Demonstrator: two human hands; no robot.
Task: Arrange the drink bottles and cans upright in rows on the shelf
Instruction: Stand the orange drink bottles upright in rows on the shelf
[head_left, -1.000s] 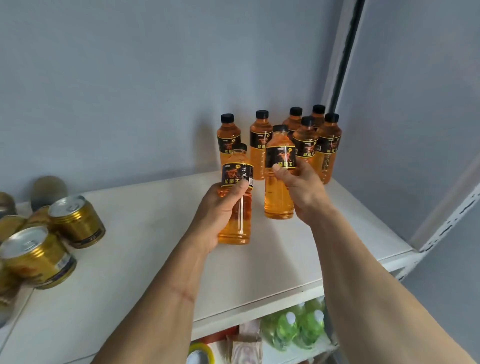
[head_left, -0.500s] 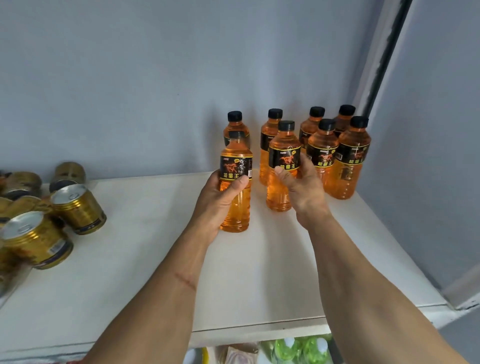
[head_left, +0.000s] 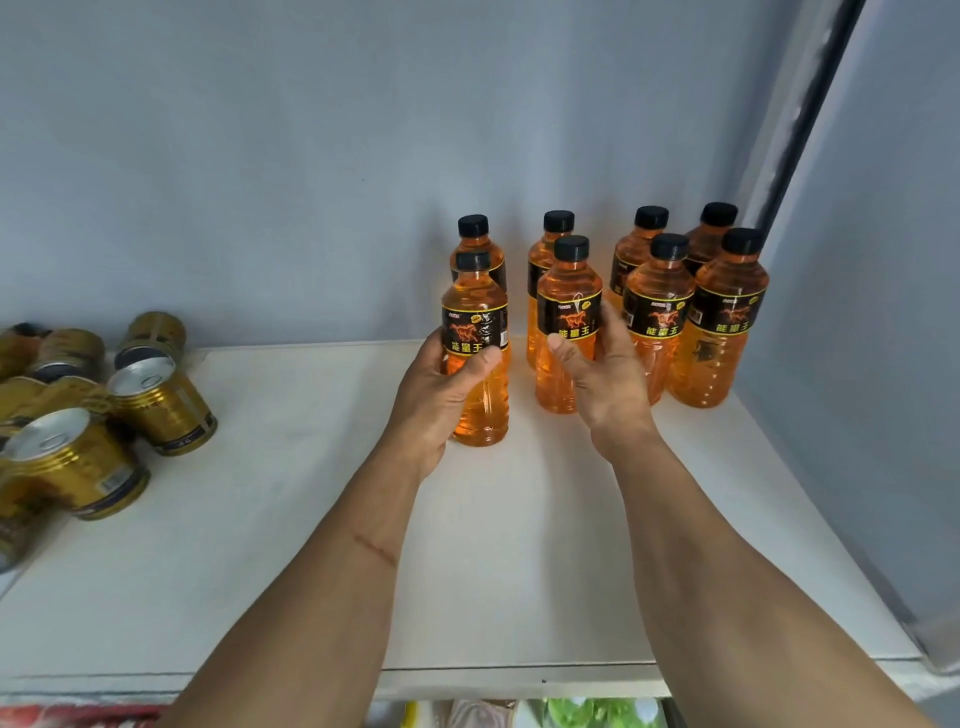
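Observation:
Several orange drink bottles with black caps and black horse labels stand upright at the back right of the white shelf (head_left: 291, 545). My left hand (head_left: 441, 389) grips the front left bottle (head_left: 475, 332), which stands on the shelf. My right hand (head_left: 602, 384) wraps the front bottle (head_left: 569, 312) beside it, also standing. Two more front bottles (head_left: 660, 306) (head_left: 727, 312) stand to the right, with a back row (head_left: 558, 228) behind them. Several gold cans (head_left: 156, 400) lie on their sides at the left.
A grey wall rises right behind the bottles, and a grey side panel (head_left: 883, 364) closes the shelf on the right. Green bottles and packets show on a lower shelf (head_left: 571, 714) under the front edge.
Both hands carried their bottles back toward the row and set them down upright on the shelf. The view has tilted, so the lower shelf shows less.

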